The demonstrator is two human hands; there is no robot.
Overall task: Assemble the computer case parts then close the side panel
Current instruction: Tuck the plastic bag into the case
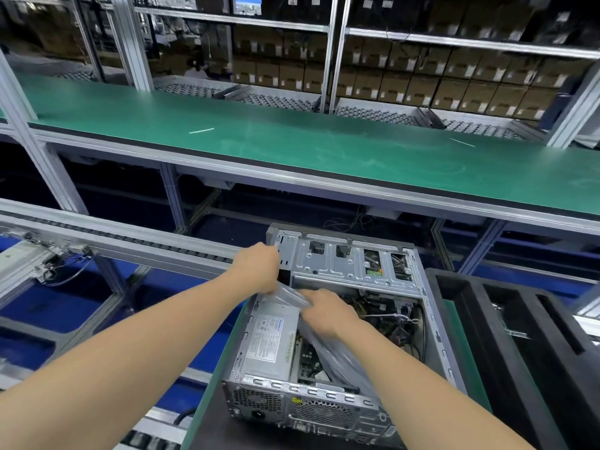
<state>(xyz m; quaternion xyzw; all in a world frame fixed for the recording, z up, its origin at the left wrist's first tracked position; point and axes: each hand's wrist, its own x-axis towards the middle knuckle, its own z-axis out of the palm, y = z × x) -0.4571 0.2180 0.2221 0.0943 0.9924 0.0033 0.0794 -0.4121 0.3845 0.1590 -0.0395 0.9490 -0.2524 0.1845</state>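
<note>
An open computer case (431, 323) lies on its side on a green-edged pallet (220, 362), its inside facing up. A silver power supply (269, 339) sits at its left, and a metal drive cage (350, 264) spans the far end. Cables and a board show in the middle. A clear plastic bag (337, 355) drapes over the case interior. My left hand (259, 267) grips the bag's upper end by the case's far left corner. My right hand (328, 311) pinches the bag just beside it, over the power supply.
A black foam tray (519, 336) with long slots stands right of the case. A roller conveyor rail (113, 235) runs along the left. Behind is a long green workbench (292, 141), with shelves of cardboard boxes (454, 82) further back.
</note>
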